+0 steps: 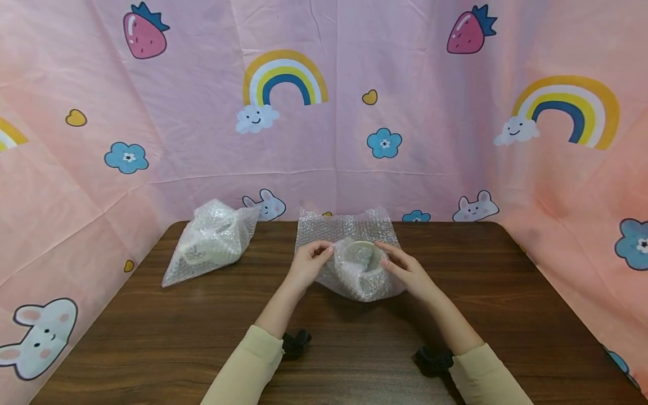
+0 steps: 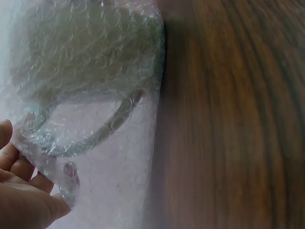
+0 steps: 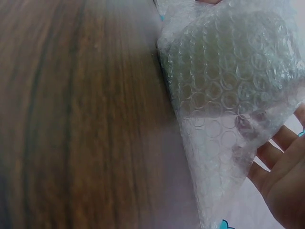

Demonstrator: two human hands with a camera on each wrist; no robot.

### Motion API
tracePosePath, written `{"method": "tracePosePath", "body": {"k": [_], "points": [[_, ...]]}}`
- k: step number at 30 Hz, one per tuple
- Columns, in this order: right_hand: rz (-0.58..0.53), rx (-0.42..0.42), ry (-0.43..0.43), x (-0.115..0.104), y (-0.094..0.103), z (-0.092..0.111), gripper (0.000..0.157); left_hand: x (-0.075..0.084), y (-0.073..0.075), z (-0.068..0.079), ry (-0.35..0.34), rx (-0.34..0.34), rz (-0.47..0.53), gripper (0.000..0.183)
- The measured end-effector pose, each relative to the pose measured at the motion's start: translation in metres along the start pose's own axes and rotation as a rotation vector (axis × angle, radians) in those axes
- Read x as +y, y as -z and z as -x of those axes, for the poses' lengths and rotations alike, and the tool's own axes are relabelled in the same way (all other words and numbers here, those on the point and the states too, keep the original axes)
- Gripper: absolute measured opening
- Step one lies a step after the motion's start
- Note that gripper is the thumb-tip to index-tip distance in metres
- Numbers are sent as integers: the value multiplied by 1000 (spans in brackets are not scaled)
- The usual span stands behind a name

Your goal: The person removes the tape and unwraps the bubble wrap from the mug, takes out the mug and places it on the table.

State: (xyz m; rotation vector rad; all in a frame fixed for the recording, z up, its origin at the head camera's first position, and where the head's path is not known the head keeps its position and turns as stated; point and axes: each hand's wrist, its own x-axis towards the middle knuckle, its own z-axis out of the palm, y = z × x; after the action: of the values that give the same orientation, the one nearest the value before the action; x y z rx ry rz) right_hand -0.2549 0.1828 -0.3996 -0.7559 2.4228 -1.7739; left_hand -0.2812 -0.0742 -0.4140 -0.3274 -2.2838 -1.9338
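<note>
A pale mug (image 1: 374, 259) stands at the middle of the table on a sheet of bubble wrap (image 1: 354, 225), with part of the sheet folded up its front and tucked into its mouth. Through the wrap in the left wrist view, its looped handle (image 2: 107, 129) shows. My left hand (image 1: 306, 263) pinches the wrap at the mug's left side between thumb and fingers. On the other side, my right hand (image 1: 411, 274) holds the wrap against the mug, fingertips at the rim and thumb in front. In the right wrist view, the right fingers (image 3: 271, 155) lie behind the wrap's edge.
Another bubble-wrapped bundle (image 1: 212, 239) with a pale item inside lies at the table's back left. The brown wooden table (image 1: 152, 337) ends at a pink patterned cloth (image 1: 202, 112) at the back and sides. Black straps (image 1: 295, 344) sit at both wrists.
</note>
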Motion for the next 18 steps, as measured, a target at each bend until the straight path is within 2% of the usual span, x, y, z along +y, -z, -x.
{"method": "tracePosePath", "body": {"k": [13,18], "points": [[22,-9,-1,-3,1,1,45,-3,15,-2,-1,-79,99,15],[20,-13,-1,-3,1,1,46,-8,22,-4,-7,-112,98,16]]}}
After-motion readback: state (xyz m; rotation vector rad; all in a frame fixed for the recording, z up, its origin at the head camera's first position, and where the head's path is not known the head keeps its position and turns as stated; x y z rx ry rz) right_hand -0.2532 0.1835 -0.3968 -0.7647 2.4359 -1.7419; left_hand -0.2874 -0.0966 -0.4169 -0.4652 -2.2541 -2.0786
